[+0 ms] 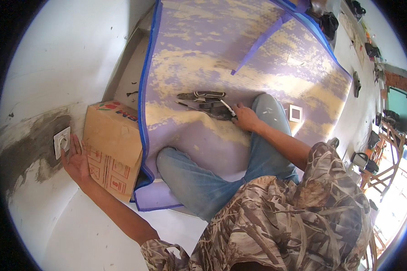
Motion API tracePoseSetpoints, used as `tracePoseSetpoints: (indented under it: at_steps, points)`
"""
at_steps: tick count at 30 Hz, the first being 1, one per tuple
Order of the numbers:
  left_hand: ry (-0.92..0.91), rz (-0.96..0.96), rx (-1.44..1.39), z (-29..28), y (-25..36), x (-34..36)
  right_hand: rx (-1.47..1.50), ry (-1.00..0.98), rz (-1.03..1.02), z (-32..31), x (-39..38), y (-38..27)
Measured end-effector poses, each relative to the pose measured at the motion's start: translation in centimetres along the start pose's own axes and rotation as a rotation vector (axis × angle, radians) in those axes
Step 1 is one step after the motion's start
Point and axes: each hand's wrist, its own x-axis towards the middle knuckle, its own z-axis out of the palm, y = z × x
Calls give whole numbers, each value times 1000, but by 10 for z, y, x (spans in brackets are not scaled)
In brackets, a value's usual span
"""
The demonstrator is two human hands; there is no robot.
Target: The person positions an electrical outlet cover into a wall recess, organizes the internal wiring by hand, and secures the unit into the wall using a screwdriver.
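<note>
"Where does the white wall socket [62, 141] sit?"

"Just left of the cardboard box [113, 144], on the wall [45, 86]. The left grip [78, 161] is nearer, at the box's left side: released, fingers extended beside the socket. Whether they touch it, I can't tell."

"And the right grip [246, 118]?"

"Well right of the box, grasping a slim white tool [227, 107]. Its long axis slants up and leftward, away from the fingers."

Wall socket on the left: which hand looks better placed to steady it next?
Probably the left hand: it is open, close beside the wall socket. The right hand is farther off, over the mat, and holds a slim white tool.
</note>
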Motion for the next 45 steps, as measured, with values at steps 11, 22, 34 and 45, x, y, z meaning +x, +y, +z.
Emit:
tracePoseSetpoints:
  at_steps: [11,22,34,45]
  points:
    - [-171,391,933,58,-183,-57,158,-233,-303,-22,-75,-54]
    - [-1234,564,2170,114,-475,-104,272,-122,-310,-3,-75,-37]
    - [-1265,486,2197,108,-437,-137,215,87,-210,-16,-21,14]
    - [-930,412,1765,58,-425,-158,-264,70,-487,21,55,-15]
